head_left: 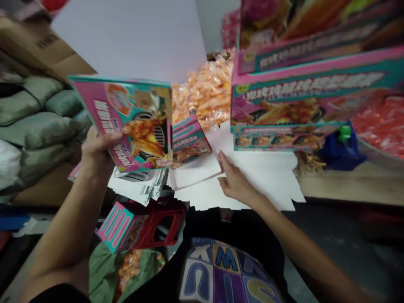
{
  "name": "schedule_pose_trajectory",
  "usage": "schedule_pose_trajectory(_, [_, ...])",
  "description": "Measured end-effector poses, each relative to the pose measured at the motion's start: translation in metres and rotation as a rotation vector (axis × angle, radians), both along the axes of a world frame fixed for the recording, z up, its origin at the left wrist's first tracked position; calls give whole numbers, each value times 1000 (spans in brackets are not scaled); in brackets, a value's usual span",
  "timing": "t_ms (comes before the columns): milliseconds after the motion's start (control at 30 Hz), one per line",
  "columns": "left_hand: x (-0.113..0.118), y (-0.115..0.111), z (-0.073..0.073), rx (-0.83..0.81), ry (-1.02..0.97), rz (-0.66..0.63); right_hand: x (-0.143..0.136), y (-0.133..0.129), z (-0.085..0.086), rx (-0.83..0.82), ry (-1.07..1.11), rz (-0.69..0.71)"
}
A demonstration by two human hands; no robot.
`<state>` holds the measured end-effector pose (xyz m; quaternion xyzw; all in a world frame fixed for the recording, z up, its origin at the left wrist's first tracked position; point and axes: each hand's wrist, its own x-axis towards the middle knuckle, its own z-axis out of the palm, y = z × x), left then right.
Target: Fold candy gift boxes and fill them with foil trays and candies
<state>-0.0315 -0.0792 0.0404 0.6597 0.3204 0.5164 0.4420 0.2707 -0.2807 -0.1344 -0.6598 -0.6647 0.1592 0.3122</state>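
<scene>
My left hand (94, 147) grips a pink and teal cardboard box (145, 134) by its left edge, thumb across the front. The box is raised and tilted, with grilled chicken wings pictured on it. Over the table, my right hand (236, 181) has its fingers stretched out, beside a pale flap (195, 176) and apparently touching its right edge. Just behind the flap is a smaller printed carton (191, 145) in the same pink and teal. White card (265, 176) lies under and beside my right hand.
Printed boxes (303, 97) are stacked high at the right. Behind the work spot is a heap of orange wrapped packets (205, 90). A blue tape dispenser (342, 147) and a basin of red packets (383, 122) stand right. Filled sacks (44, 130) line the left; a red stool (160, 223) is below.
</scene>
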Motion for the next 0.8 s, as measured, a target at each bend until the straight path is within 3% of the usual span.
schedule_pose_trajectory(133, [-35, 4, 18, 131, -214, 168, 4, 15, 55, 145, -154, -5])
schedule_pose_trajectory(200, [-46, 4, 17, 128, -280, 190, -6, 44, 88, 193, -322, 101])
schedule_pose_trajectory(267, [-52, 0, 11, 85, -364, 210, -22, 87, 114, 129, -498, 230])
schedule_pose_trajectory(400, [-57, -13, -8, -52, -564, 236, -51, 182, 135, -162, -780, 403])
schedule_pose_trajectory(500, [-68, -23, -22, -75, -627, 309, -60, 226, 136, -323, -905, 444])
schedule_pose_trajectory(633, [-89, -30, -38, -102, -653, 468, -59, 231, 144, -338, -881, 540])
schedule_pose_trajectory(800, [-100, -26, -43, -158, -634, 425, -57, 183, 162, -193, -872, 624])
